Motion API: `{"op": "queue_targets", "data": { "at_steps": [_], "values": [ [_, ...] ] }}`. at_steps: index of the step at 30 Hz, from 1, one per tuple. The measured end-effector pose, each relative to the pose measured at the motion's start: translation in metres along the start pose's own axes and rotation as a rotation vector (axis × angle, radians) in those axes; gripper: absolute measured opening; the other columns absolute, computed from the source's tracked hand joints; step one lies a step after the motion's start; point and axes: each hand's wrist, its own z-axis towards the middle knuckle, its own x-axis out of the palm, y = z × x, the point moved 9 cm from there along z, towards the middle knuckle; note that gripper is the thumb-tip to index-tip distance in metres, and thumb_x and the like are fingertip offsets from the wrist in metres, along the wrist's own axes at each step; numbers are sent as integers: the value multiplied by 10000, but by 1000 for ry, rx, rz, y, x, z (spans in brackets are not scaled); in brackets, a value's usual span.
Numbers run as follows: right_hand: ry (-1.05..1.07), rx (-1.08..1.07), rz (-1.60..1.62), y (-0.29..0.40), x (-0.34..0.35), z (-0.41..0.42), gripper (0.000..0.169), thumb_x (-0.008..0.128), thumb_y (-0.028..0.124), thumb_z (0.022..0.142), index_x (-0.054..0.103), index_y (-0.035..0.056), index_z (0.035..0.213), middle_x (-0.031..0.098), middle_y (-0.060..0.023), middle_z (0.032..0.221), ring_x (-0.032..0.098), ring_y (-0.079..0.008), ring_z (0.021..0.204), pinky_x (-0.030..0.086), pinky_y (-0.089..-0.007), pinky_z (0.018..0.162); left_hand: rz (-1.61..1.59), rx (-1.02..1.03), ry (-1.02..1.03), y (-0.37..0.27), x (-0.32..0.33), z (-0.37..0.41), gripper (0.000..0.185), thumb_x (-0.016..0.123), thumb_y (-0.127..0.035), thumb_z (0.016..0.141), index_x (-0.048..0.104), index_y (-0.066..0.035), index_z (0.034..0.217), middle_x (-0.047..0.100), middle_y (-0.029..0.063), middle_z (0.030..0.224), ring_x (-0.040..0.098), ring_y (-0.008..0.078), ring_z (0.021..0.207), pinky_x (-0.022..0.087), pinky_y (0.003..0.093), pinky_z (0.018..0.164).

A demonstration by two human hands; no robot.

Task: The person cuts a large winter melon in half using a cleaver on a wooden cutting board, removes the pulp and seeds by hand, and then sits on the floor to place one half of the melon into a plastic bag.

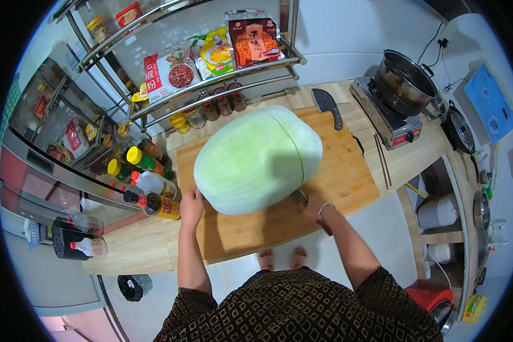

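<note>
A large pale green melon, apparently a winter melon, lies on a wooden cutting board. One thin dark green cut line curves across it near its right end. My right hand grips a knife by its handle at the lower end of that line; a short part of the blade shows, and the rest is hidden. At the melon's lower left side is my left hand, its fingers bent and partly hidden against the melon or the board's edge. A dark cleaver rests at the board's upper right corner.
Sauce bottles crowd the left side. Behind the board stand spice jars under a metal rack holding food packets. On the right are a pot on a portable gas stove and a pair of chopsticks.
</note>
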Motion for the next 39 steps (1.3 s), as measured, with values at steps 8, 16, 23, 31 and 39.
{"op": "queue_targets", "data": {
  "at_steps": [8, 16, 23, 31, 39],
  "values": [
    [189, -39, -267, 7, -81, 5, 200, 546, 60, 692, 637, -58, 825, 640, -199, 742, 644, -272, 651, 498, -376, 514, -293, -130, 13, 12, 31, -51, 220, 418, -103, 903, 556, 62, 858, 582, 116, 723, 535, 178, 700, 417, 322, 664],
    [268, -204, -694, 82, -97, -6, 96, 586, -2, 608, 645, -70, 641, 628, -202, 656, 635, -309, 591, 492, -373, 499, 250, 199, -513, -64, -47, -66, 296, 450, -177, 878, 509, 7, 1102, 506, 218, 1117, 475, 343, 1022, 368, 406, 871],
    [396, -311, -855, 117, -95, -12, 136, 534, 12, 642, 661, -34, 628, 648, -128, 654, 637, -239, 618, 502, -361, 560, 340, 503, -590, -125, -16, -45, 523, 511, -350, 830, 415, -51, 1248, 391, 216, 1268, 363, 411, 1147, 273, 490, 962],
    [259, -173, -638, 112, -79, 8, 169, 557, 6, 703, 640, -17, 848, 644, -171, 712, 643, -270, 607, 524, -384, 552, 270, 477, -453, -108, -28, 15, 503, 491, -366, 851, 432, -43, 1232, 431, 199, 1232, 383, 356, 1152, 287, 415, 979],
    [69, -55, 28, 88, -70, 6, 348, 507, 100, 794, 463, -48, 1105, 567, -278, 1018, 609, -399, 823, 507, -421, 710, 276, 435, -349, -106, -28, 35, 507, 466, -389, 865, 408, -66, 1251, 412, 163, 1264, 374, 328, 1177, 274, 395, 992]
  ]
}}
